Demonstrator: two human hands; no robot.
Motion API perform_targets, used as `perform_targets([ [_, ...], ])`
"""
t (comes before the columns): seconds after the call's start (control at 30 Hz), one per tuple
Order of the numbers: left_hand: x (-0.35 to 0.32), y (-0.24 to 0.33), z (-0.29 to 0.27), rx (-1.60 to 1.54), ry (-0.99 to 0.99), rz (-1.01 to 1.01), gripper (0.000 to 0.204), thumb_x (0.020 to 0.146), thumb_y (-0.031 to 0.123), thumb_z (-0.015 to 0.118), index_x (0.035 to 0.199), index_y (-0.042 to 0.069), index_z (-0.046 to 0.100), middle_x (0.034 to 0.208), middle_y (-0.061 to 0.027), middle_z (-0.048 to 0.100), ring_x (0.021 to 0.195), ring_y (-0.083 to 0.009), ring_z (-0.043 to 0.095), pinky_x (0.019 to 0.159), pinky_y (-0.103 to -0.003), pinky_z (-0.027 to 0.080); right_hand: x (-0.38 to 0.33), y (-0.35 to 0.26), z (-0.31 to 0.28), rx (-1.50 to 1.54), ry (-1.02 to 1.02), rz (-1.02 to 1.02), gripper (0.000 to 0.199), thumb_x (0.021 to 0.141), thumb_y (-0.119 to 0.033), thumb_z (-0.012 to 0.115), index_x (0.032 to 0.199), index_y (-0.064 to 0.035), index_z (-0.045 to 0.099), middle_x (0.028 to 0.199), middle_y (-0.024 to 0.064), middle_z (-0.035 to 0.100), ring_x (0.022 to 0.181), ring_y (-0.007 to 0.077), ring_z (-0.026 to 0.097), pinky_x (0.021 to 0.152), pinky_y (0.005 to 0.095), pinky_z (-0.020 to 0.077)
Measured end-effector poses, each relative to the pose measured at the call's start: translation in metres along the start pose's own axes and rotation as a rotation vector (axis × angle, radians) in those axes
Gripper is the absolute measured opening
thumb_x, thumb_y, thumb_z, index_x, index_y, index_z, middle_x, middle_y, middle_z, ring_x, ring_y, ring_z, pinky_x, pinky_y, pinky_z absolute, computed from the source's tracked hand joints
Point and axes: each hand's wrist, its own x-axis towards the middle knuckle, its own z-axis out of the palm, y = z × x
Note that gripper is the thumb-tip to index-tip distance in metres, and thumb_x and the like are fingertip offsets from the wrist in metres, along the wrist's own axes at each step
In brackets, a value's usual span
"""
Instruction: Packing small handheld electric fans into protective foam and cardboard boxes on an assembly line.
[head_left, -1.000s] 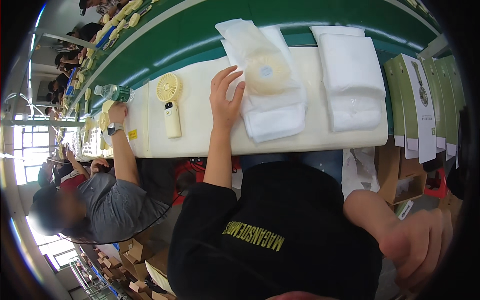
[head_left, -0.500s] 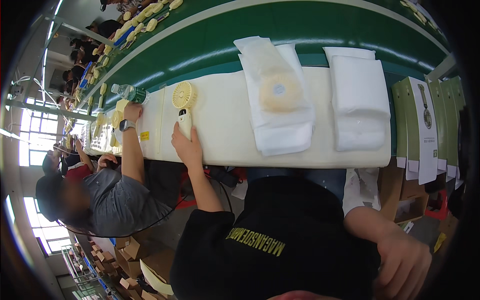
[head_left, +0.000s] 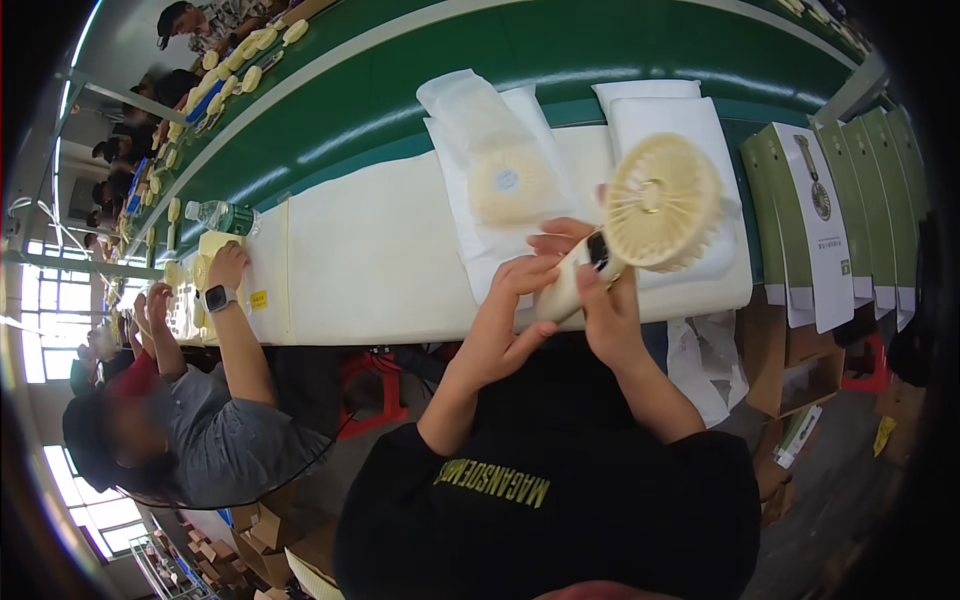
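I hold a cream handheld fan (head_left: pixel 660 205) up over the white table top (head_left: pixel 380 260), its round grille facing me. My left hand (head_left: pixel 515 300) grips the lower part of the handle. My right hand (head_left: pixel 608 305) holds the handle just under the fan head, thumb near a small dark panel. Behind the fan lies a clear plastic bag with another cream fan (head_left: pixel 505 180) inside, on a stack of white foam sheets (head_left: pixel 470 140).
A second stack of white foam sheets (head_left: pixel 665 115) lies at the right. Green and white boxes (head_left: pixel 820 210) stand in a row at the far right. A green conveyor belt (head_left: pixel 560 50) runs behind. A co-worker's hand with a watch (head_left: pixel 225 275) works at the left beside a water bottle (head_left: pixel 225 215).
My left hand reached left to the fan lying on the table, picked it up and brought it to the middle. My right hand rose from beside my lap and took the handle too.
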Motion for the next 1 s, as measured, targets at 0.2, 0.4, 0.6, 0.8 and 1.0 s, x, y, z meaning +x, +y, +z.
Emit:
perform_targets([
  [0.2, 0.023, 0.010, 0.006, 0.523, -0.199, 0.004, 0.016, 0.080, 0.015, 0.071, 0.085, 0.005, 0.059, 0.104, -0.0082, 0.062, 0.087, -0.0272, 0.057, 0.076, -0.034, 0.047, -0.013, -0.007, -0.071, 0.357, 0.258, 0.240, 0.055, 0.103, -0.035, 0.043, 0.144, -0.0087, 0.019, 0.102, 0.0123, 0.051, 0.082, 0.0186, 0.054, 0.064, 0.0329, 0.0501],
  [0.4, 0.027, -0.005, 0.009, 0.727, -0.262, 0.056, 0.017, 0.074, 0.006, 0.072, 0.087, 0.004, 0.060, 0.088, -0.0064, 0.060, 0.086, -0.0279, 0.056, 0.074, -0.038, 0.047, -0.052, -0.005, -0.083, 0.524, 0.090, 0.366, 0.056, 0.099, -0.046, 0.047, 0.138, -0.0092, 0.029, 0.105, 0.0138, 0.053, 0.072, 0.0188, 0.054, 0.053, 0.0316, 0.0480],
  [0.6, 0.028, -0.007, 0.001, 0.424, -0.296, -0.161, 0.018, 0.076, 0.008, 0.069, 0.089, 0.002, 0.058, 0.081, -0.0100, 0.057, 0.081, -0.0311, 0.056, 0.070, -0.037, 0.046, -0.088, -0.001, -0.071, 0.591, -0.134, 0.581, 0.081, 0.083, -0.057, 0.067, 0.135, -0.0031, 0.036, 0.113, 0.0160, 0.054, 0.071, 0.0219, 0.060, 0.053, 0.0329, 0.0511],
  [0.8, 0.026, -0.021, 0.006, 0.078, -0.137, -0.294, 0.011, 0.084, 0.005, 0.064, 0.092, -0.001, 0.059, 0.082, -0.0061, 0.062, 0.075, -0.0195, 0.059, 0.064, -0.028, 0.046, -0.069, 0.014, -0.051, 0.567, -0.226, 0.573, 0.074, 0.086, -0.048, 0.068, 0.136, -0.0003, 0.041, 0.112, 0.0144, 0.056, 0.087, 0.0220, 0.061, 0.058, 0.0318, 0.0527],
  [1.0, 0.028, -0.014, -0.006, -0.248, -0.112, -0.640, 0.011, 0.089, 0.005, 0.063, 0.098, -0.001, 0.062, 0.088, -0.0036, 0.065, 0.073, -0.0064, 0.056, 0.058, -0.023, 0.047, -0.056, 0.000, -0.048, 0.535, 0.134, 0.566, 0.085, 0.078, -0.056, 0.073, 0.133, 0.0007, 0.043, 0.107, 0.0154, 0.058, 0.077, 0.0237, 0.062, 0.056, 0.0317, 0.0536],
])
